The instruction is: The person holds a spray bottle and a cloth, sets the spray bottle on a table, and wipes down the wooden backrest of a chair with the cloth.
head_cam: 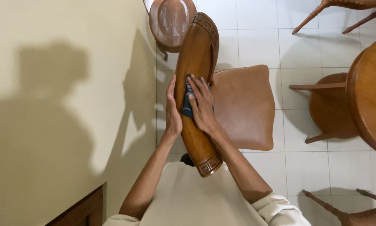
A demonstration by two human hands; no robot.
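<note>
Right hand presses dark cloth (seemingly folded) on chair backrest; left hand flat, open, steadying edge.

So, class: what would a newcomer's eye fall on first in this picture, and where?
At the centre, the carved wooden chair back, seen from above. The right hand presses a dark cloth onto it, while the left hand steadies its wall-side edge. A big shadow covers the cream wall on the left.
</note>
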